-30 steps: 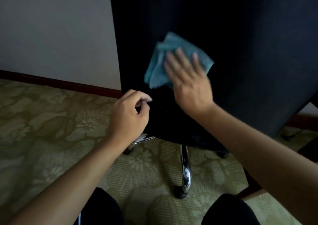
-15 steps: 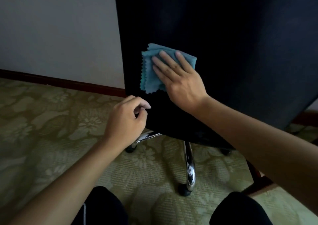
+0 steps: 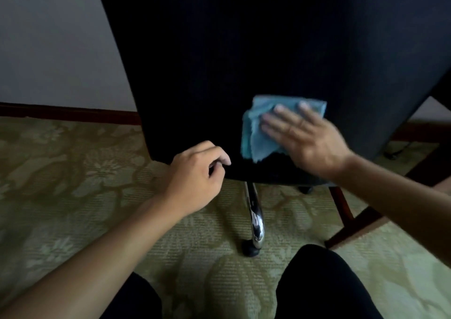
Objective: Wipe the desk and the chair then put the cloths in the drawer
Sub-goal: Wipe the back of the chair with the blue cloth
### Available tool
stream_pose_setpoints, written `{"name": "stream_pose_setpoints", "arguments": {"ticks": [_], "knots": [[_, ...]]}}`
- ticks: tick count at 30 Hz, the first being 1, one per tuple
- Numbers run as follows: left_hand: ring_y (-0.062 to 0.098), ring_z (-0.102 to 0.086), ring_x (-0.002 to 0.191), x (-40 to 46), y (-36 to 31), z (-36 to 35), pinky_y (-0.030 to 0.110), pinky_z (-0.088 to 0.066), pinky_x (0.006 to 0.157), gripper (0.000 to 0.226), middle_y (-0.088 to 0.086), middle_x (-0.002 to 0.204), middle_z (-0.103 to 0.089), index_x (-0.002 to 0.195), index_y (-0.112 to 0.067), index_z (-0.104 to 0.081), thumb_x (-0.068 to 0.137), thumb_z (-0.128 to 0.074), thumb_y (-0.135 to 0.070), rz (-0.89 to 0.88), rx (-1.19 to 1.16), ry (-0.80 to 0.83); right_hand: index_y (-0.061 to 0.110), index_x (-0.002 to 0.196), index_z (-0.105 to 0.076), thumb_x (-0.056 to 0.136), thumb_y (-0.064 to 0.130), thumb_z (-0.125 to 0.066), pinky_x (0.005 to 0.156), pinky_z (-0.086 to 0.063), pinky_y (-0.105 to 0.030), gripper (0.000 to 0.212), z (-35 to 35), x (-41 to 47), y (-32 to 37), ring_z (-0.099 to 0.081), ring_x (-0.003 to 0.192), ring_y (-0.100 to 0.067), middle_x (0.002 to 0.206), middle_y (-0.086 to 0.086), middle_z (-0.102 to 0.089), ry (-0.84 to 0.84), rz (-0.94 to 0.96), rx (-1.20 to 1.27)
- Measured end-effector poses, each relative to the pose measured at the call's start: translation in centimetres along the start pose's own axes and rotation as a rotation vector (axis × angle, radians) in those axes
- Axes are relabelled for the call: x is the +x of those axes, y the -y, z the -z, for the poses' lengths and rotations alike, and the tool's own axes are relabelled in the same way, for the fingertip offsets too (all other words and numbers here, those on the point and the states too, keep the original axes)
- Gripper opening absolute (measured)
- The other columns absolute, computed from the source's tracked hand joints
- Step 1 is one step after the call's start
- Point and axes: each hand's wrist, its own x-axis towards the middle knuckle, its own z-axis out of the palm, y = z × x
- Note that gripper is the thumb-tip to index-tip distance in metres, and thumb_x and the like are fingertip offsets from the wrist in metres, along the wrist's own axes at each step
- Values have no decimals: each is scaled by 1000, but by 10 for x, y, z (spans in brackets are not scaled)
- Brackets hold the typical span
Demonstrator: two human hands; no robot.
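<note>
Both forearms are bare from the bottom frame edges up to the left hand (image 3: 195, 174) and the right hand (image 3: 307, 138), with no sleeve, watch or ring showing. Below the hands, two rounded knees in plain black trousers (image 3: 324, 287) fill the lower edge. The right hand is motion-blurred.

A black chair back (image 3: 268, 50) fills the far middle and right. Against it lies a light blue-green cloth (image 3: 256, 133), plain and unpatterned. The carpet (image 3: 73, 184) is olive green with a paler cream-green flower and leaf pattern and fine ribbed lines. On the far left the wall (image 3: 53, 50) is plain pale grey, edged by a dark reddish-brown skirting board (image 3: 68, 113). A shiny silver chair leg (image 3: 255, 211) ends in a black castor (image 3: 250, 250). Nearest, the trousers (image 3: 324, 284) are black.
</note>
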Motion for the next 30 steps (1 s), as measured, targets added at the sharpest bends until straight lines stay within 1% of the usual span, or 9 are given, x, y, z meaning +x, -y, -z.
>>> {"name": "stream_pose_setpoints", "arguments": {"ticks": [4, 7, 9, 12, 15, 18, 22, 25, 30], "knots": [[13, -63, 80, 14, -16, -24, 35, -52, 68, 14, -8, 89, -64, 86, -17, -69, 86, -59, -6, -71, 17, -46, 14, 146, -43, 99, 12, -49, 121, -15, -48, 47, -11, -17, 8, -29, 145, -27, 155, -7, -36, -99, -126, 33], [15, -61, 84, 19, -25, -40, 32, -50, 72, 11, -4, 91, -63, 87, -14, -68, 87, -60, -5, -122, 76, -25, 11, 140, -47, 95, 10, -49, 119, -19, -48, 45, -33, -67, 54, -32, 140, -26, 148, -5, -39, 100, 6, 96], [15, -59, 86, 18, -26, -51, 32, -51, 73, 10, -2, 92, -61, 90, -13, -67, 87, -61, -6, -177, 119, 31, 10, 140, -46, 94, 12, -41, 121, -14, -45, 46, -38, -96, 71, -19, 144, -22, 149, -3, -36, 225, 118, 109], [17, -59, 88, 15, -29, -67, 37, -52, 74, 13, -1, 94, -60, 93, -12, -67, 86, -62, -4, -211, 134, 116, 11, 144, -38, 92, 10, -39, 122, -4, -41, 52, -31, -103, 58, -17, 146, -22, 153, -3, -31, 257, 168, 83], [19, -60, 91, 14, -39, -84, 40, -53, 77, 19, 0, 99, -61, 100, -11, -68, 85, -61, -3, -215, 98, 154, 12, 148, -38, 95, 9, -52, 122, -11, -45, 55, -16, -100, 16, -27, 146, -25, 155, -3, -31, 83, -93, 75], [23, -59, 103, 20, -53, -101, 37, -54, 84, 31, 6, 112, -60, 113, -9, -67, 83, -62, -3, -284, 150, 158, 13, 150, -35, 101, 15, -49, 120, -13, -52, 51, -13, -115, -13, -23, 148, -28, 159, -4, -27, -87, -354, 31], [30, -53, 119, 21, -70, -128, 35, -44, 103, 38, 17, 123, -58, 118, -4, -65, 80, -61, -4, -430, 230, 211, 11, 146, -38, 100, 12, -47, 120, -13, -55, 47, -33, -150, 47, -17, 147, -29, 151, -6, -34, -46, -531, 164], [31, -50, 128, 17, -70, -146, 40, -43, 107, 38, 17, 130, -57, 117, -4, -65, 79, -60, -6, -427, 271, 263, 9, 144, -39, 95, 5, -49, 113, -25, -62, 50, -44, -169, 106, -21, 144, -30, 146, -11, -37, 39, -795, 250], [22, -56, 111, 6, -44, -165, 30, -46, 96, 27, 8, 119, -60, 107, -8, -68, 82, -62, -6, -410, 213, 299, 1, 148, -31, 102, 12, -35, 115, -25, -60, 47, -43, -134, 90, -12, 148, -30, 155, -10, -19, -268, -1277, 380]]}}
